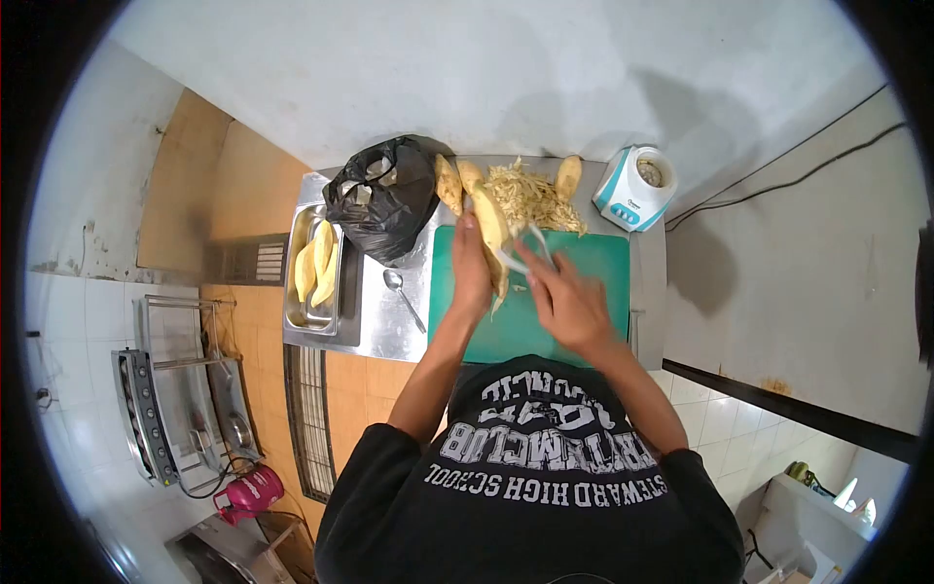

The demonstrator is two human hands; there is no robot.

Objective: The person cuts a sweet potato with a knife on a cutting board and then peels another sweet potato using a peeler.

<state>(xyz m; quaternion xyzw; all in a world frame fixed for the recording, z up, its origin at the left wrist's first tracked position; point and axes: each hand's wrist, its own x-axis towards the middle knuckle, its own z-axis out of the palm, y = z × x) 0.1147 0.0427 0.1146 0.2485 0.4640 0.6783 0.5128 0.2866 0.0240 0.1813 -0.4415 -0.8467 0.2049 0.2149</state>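
Gripping a long, tapered, pale yellow tuber [489,226], the fingers of the left hand [473,277] are closed around its left side, and its thin end points toward the person's body above a rectangular green cutting board [530,336]. The fingers of the right hand [566,302] are closed on a slim white handheld tool [512,262], blurred, beside the tuber's lower part; whether the tool touches it I cannot tell.

Just beyond both hands' fingers, at the far edge of the board, lies a loose heap of thin, pale yellow peelings [520,200]. A rough, brownish-yellow tuber [449,185] lies beyond the left fingers, with a smoother yellow tuber [469,172] next to it, and a tan, oblong tuber [569,177] rests beyond the right fingers, at the heap's right end.

Left of the left fingers are a bulging black plastic bag [389,219] and, nearer the body, a shiny metal spoon [406,299] on the stainless-steel bench [381,329]. Farther left, a rectangular metal tray [310,320] holds several smooth yellow tubers [323,255]. To the right of the right fingers and farther off, near the wall, stands a white-and-turquoise appliance base [630,193].
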